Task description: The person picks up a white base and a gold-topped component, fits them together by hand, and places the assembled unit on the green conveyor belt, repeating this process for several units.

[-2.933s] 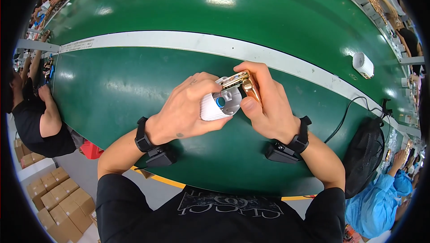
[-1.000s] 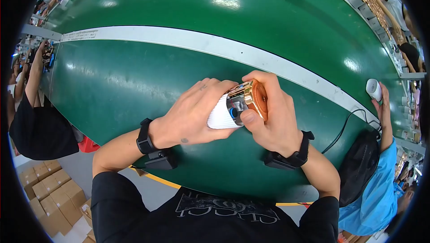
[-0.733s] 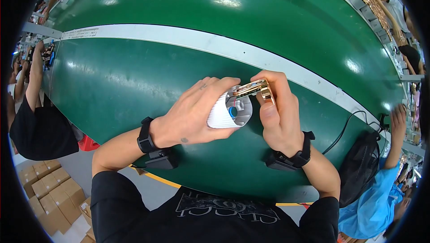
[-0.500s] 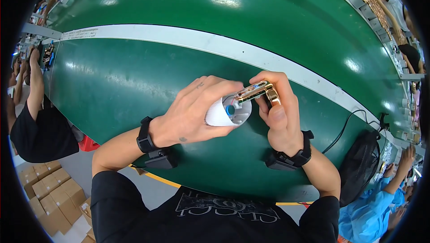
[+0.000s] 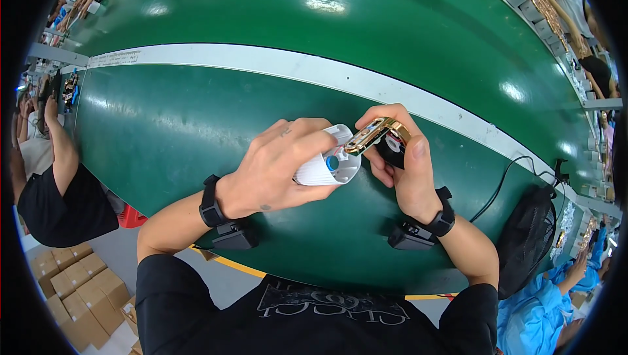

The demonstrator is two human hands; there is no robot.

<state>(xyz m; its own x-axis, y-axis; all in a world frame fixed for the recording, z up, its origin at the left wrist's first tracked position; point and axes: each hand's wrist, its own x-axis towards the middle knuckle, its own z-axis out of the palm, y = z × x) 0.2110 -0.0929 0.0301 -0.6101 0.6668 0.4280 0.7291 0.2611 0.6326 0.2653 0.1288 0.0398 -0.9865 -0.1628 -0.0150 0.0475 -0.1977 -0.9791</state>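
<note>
My left hand (image 5: 265, 168) is closed around a white ribbed housing (image 5: 310, 173), an oval hollow shell whose open end faces right. Inside that opening shows a blue cylindrical part (image 5: 332, 162). My right hand (image 5: 417, 175) grips a shiny gold-coloured frame piece (image 5: 374, 134) with a curved end, between thumb and fingers. A black round part (image 5: 390, 153) with a pale centre shows beneath the gold curve. The gold piece's lower left end meets the housing's rim, and a thin reddish wire seems to run between them. My fingers hide the housing's far side.
Both hands are above a green worktable (image 5: 170, 106), bordered by a white strip (image 5: 275, 59) with another green surface beyond. A black mesh bag (image 5: 531, 244) and a black cable (image 5: 500, 191) lie at right. Co-workers sit on both sides; cardboard boxes (image 5: 85, 289) stand lower left.
The housing has shifted slightly left and its opening shows more. My right hand has turned the gold piece, bringing the black round part into sight. A pale object has appeared at the top edge.
</note>
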